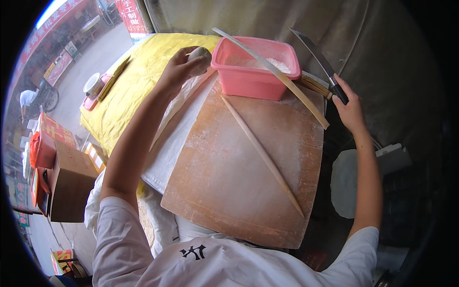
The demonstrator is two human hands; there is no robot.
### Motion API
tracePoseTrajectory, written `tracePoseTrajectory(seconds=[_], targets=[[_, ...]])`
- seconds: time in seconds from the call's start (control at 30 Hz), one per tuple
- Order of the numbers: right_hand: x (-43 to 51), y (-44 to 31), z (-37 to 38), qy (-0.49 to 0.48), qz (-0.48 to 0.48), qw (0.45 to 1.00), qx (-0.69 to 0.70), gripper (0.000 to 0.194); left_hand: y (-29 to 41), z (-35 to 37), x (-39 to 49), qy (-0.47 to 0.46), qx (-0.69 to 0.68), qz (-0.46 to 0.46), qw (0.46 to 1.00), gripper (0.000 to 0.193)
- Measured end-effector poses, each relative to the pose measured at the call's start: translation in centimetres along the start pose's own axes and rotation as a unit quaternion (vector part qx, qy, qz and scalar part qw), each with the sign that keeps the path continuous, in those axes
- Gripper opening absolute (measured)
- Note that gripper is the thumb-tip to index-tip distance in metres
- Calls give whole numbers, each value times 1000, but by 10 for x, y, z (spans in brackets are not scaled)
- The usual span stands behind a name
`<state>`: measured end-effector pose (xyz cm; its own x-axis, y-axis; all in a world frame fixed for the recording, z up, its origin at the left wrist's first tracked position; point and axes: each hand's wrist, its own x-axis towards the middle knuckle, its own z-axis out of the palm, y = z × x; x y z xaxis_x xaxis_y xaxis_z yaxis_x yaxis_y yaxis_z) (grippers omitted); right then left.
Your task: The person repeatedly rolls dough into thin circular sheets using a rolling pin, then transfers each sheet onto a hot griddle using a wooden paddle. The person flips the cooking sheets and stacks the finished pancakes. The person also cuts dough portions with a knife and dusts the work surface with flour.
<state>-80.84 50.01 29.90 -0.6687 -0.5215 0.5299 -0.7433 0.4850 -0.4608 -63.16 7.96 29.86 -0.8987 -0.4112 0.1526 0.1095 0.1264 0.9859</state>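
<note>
In my left hand (175, 70) is a pale grey, rounded lump that looks like dough (199, 60), held up beside the left rim of a pink plastic tub (252, 81). My right hand (348, 106) grips the black handle of a long-bladed knife (319, 57), its blade pointing up and away to the left. White flour (279, 65) lies inside the tub. Across the tub's rim rests a long flat wooden strip (287, 80), its near end reaching over the board. A tapered wooden rolling pin (263, 152) lies diagonally on the flour-dusted wooden board (222, 172).
Yellow cloth (143, 68) covers the surface at the left, with a bundle of thin sticks (113, 79) and a lidded container (93, 84) on it. Another stick bundle (315, 86) sits right of the tub. A cardboard box (73, 179) stands left; a person (28, 98) is outside.
</note>
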Motion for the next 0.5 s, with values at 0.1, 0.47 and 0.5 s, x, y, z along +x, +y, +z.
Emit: tracePoseTrajectory(seconds=[0.1, 0.47, 0.5], targets=[[33, 32, 31, -16, -36, 998, -57, 54, 3, 31, 97, -52, 427, 139, 892, 38], [89, 54, 73, -94, -54, 994, -32, 55, -155, 98, 254, -275, 510, 7, 815, 43], [91, 56, 73, -94, -60, 993, -38, 55, -153, 98, 257, -282, 514, -5, 810, 43]])
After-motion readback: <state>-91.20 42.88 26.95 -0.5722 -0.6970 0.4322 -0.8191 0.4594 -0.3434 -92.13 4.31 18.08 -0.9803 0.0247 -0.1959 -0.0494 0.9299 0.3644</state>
